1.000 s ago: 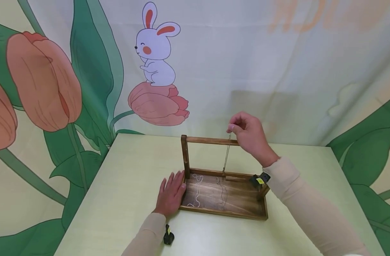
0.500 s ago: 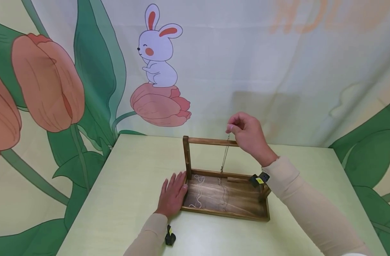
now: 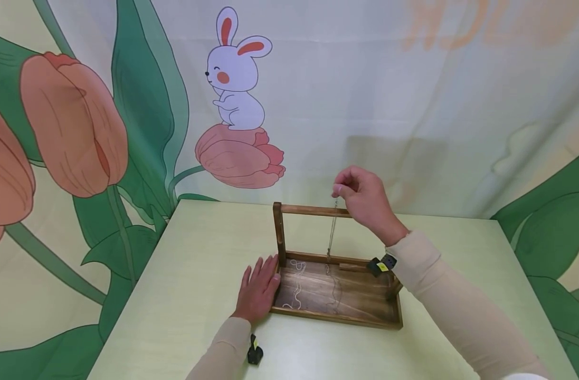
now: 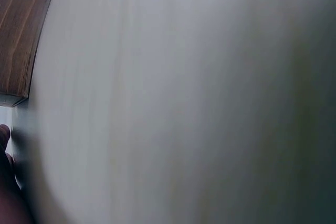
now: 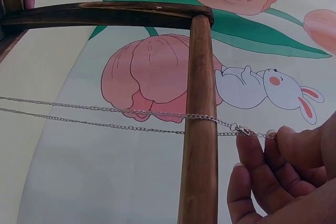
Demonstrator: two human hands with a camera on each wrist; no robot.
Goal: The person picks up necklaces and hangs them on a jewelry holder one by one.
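Observation:
My right hand [image 3: 365, 195] is raised over the crossbar [image 3: 313, 210] of a wooden jewelry stand and pinches the clasp end of a thin silver chain necklace [image 5: 121, 111] between thumb and forefinger. In the right wrist view one strand crosses in front of the bar and the other passes behind it. The necklace hangs down toward the back rim of the stand's tray [image 3: 365, 301]. My left hand [image 3: 257, 290] lies flat with straight fingers along the tray's left side. The left wrist view shows mostly tabletop, with a corner of dark wood [image 4: 21, 35].
In the tray lie a white strand [image 3: 297, 287], a thin darker chain [image 3: 335, 293] and, at the back, a small wooden strip [image 3: 353, 267]. The pale table [image 3: 199, 253] meets a printed curtain [image 3: 318, 95] behind the stand.
My right hand has moved a little left along the crossbar, with the necklace hanging from it. The left hand stays at the tray's side. The head view has shifted slightly.

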